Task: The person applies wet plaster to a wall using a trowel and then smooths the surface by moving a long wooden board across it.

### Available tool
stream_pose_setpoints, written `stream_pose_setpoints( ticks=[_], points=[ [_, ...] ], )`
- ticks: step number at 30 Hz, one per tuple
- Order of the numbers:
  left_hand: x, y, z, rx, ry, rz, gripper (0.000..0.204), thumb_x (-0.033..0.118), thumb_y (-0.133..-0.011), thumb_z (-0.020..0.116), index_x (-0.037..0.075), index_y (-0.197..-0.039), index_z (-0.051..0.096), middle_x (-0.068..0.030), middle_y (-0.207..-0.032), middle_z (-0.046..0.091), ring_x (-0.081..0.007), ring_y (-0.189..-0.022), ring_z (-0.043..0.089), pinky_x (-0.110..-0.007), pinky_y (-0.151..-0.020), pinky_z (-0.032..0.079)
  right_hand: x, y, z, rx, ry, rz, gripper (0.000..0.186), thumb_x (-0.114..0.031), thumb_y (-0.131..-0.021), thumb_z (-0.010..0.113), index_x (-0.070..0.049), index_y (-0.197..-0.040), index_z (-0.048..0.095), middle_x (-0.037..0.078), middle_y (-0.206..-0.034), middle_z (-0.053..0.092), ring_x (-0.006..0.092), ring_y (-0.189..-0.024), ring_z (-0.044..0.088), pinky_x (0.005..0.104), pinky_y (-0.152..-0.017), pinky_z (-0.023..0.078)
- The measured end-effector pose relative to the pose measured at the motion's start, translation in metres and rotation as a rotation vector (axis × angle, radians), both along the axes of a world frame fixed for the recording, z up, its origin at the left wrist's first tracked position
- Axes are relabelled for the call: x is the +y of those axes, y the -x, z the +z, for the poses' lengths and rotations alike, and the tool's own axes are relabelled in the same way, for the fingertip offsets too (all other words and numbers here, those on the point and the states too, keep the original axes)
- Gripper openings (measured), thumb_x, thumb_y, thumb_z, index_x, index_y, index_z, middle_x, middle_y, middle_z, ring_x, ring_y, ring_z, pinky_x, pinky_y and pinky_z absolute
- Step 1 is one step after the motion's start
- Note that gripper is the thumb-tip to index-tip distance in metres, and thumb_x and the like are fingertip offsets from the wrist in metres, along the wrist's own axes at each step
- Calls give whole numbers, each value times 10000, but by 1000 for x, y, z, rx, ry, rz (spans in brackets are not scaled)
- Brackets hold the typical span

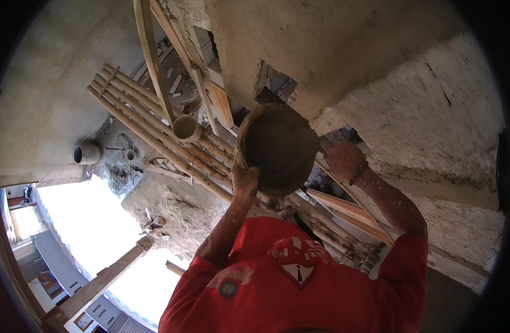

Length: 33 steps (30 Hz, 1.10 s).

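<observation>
A round bucket [241, 145] with grey-brown mortar [278, 145] in it is in front of my chest, its mouth turned up toward me. My left hand [245, 183] grips the bucket's near left rim, thumb over the edge. Beside the opposite rim, my right hand [344, 160] is closed, with a dark beaded bracelet at the wrist. What its fingers hold, if anything, is hidden. Splashes of mortar dot both forearms.
Bamboo poles [149, 130] form a scaffold under me. On them stands another bucket [185, 129]. An upright timber [150, 61] rises beside it. Rough plastered wall [399, 105] fills the right. Far below, a drum [87, 154] stands near mortar-stained ground. Bright openings lie lower left.
</observation>
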<state>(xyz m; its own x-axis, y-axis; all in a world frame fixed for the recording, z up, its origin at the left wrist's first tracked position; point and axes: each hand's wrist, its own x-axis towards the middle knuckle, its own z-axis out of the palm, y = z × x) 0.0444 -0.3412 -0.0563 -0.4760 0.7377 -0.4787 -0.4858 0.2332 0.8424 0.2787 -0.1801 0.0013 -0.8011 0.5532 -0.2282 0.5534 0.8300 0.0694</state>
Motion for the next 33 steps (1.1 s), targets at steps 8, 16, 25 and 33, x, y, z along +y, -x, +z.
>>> stream_pose_setpoints(
  ticks=[8,16,25,33],
  points=[
    [-3,-7,14,-38,71,48,376,-57,-748,502,-58,-1118,567,-106,-934,637,-180,-780,623,-304,-671,520,-38,4,-17,368,389,-172,300,-292,-809,654,-82,-1011,582,163,-812,648,367,-793,642,477,-695,513],
    [-10,-6,1,41,-97,94,235,-38,-753,536,-41,-982,592,-74,-851,646,-165,-779,611,-296,-648,499,-36,5,-5,511,312,-161,305,-275,-810,684,-76,-1020,585,169,-820,646,371,-749,642,465,-649,513],
    [-56,25,-53,1268,-499,-87,229,289,-821,519,85,-784,616,-88,-846,649,-299,-795,629,-475,-755,397,-13,46,82,525,548,55,344,-205,-777,710,-11,-1031,584,156,-771,628,299,-738,635,404,-664,493],
    [-90,34,-67,1280,-317,-142,190,192,-736,520,69,-859,595,-97,-879,637,-353,-897,606,-513,-836,364,53,33,81,404,766,-433,327,-149,-792,657,26,-1067,618,127,-800,655,192,-712,633,321,-657,493]
  ],
)
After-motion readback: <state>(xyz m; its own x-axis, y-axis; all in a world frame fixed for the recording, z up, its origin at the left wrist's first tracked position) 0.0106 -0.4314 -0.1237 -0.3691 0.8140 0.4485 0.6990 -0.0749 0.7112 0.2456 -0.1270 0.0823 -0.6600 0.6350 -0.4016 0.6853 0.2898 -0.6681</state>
